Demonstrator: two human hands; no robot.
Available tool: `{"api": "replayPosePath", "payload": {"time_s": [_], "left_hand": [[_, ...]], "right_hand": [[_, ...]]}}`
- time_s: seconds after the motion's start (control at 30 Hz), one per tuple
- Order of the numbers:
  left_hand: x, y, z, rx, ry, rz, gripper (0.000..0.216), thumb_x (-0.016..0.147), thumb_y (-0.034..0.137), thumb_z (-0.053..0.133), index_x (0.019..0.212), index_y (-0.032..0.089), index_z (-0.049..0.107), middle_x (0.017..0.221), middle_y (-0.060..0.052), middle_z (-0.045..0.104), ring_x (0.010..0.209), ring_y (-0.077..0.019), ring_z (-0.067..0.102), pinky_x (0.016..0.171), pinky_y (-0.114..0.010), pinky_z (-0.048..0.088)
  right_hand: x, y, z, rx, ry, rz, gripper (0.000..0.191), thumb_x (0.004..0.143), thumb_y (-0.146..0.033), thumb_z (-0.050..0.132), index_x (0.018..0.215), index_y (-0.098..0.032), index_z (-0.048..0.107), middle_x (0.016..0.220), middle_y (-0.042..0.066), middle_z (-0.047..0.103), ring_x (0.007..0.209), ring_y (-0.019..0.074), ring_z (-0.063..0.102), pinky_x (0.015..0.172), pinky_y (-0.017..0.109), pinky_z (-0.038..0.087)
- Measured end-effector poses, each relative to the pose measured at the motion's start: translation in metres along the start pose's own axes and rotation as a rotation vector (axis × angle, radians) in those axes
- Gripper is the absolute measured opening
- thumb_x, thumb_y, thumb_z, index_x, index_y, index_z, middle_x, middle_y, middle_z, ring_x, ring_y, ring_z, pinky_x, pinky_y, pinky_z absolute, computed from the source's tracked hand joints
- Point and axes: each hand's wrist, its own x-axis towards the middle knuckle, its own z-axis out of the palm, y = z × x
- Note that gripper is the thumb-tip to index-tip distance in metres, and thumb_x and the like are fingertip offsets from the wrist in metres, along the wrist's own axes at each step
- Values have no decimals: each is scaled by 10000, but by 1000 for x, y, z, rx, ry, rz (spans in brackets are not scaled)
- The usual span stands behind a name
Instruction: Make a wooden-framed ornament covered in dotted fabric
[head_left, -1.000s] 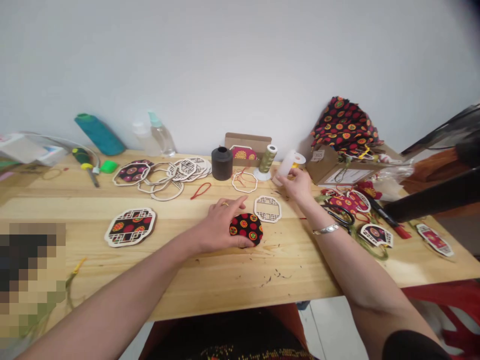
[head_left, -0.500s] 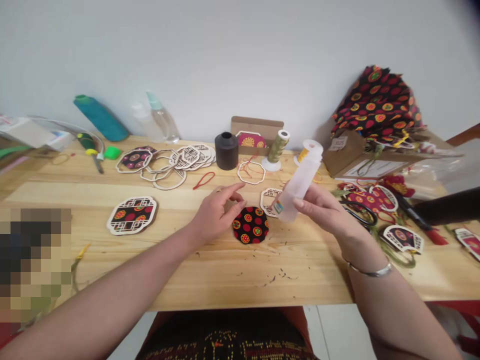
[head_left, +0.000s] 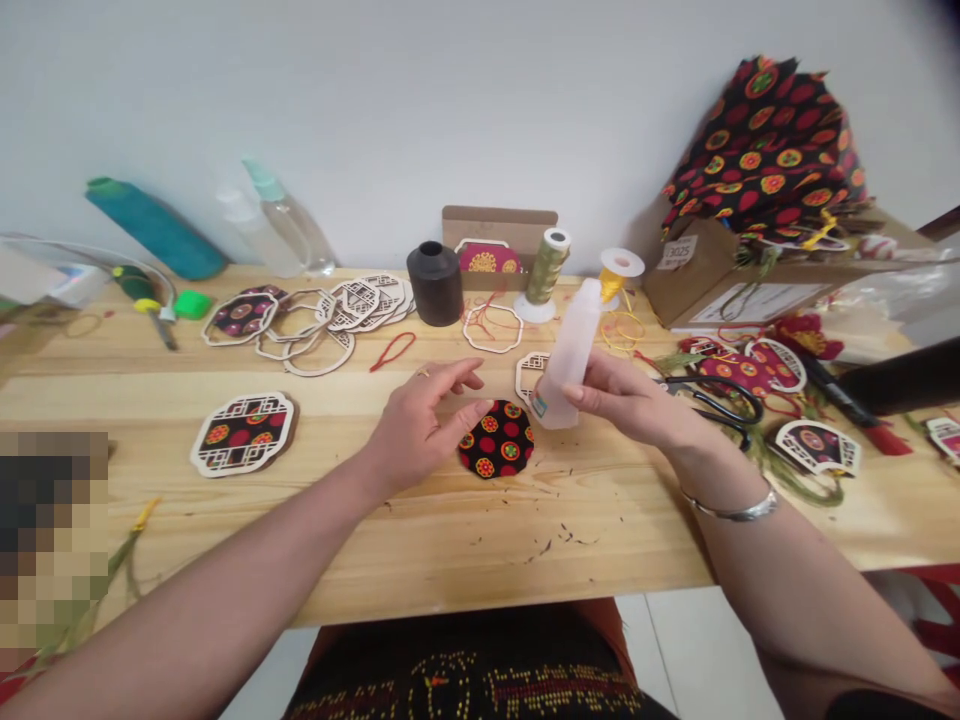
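Gripping the translucent white bottle (head_left: 568, 365), my right hand (head_left: 634, 400) has its thumb across the near side and its other fingers behind. The bottle leans, its narrow end up and towards my right, its small label low down; whether its base touches the surface (head_left: 420, 560) I can't tell. Just left of it lies the black patterned fabric piece (head_left: 496, 445), flat, with red and orange rounds. My left hand (head_left: 412, 420) is beside that, fingers loosely spread and holding nothing, thumb tip at the fabric's upper left edge, though I can't tell if it touches. Partly hidden behind the bottle is a lattice frame (head_left: 527, 375); beyond it sit a plain outline frame (head_left: 493, 328), an olive thread spool (head_left: 547, 268) and a yellow thread spool (head_left: 611, 288). A black cone (head_left: 436, 290) stands left of those, near a red cord loop (head_left: 392, 352) and a pile of pale frames (head_left: 371, 300). Well to my left is a framed fabric piece (head_left: 244, 435). On my right lie black-handled scissors (head_left: 720, 395), with a cardboard box (head_left: 690, 280) behind them, heaped with patterned cloth (head_left: 772, 150)
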Motion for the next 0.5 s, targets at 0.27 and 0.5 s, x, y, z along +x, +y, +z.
{"api": "replayPosePath", "payload": {"time_s": [0.27, 0.5], "left_hand": [[0, 2, 0, -105, 70, 162, 299, 860, 220, 675, 1153, 162, 662, 958, -80, 709, 715, -129, 618, 681, -284, 544], [-10, 25, -19, -154, 202, 208, 102, 888, 160, 620, 872, 200, 712, 751, -19, 707, 691, -130, 653, 633, -261, 535]], "right_hand": [[-3, -4, 22, 159, -63, -59, 323, 927, -395, 596, 1171, -192, 540, 1058, 60, 612, 971, 170, 581, 865, 331, 513], [0, -1, 17, 293, 103, -88, 315, 862, -363, 690, 1092, -171, 596, 1056, 70, 652, 957, 171, 619, 874, 327, 515]]}}
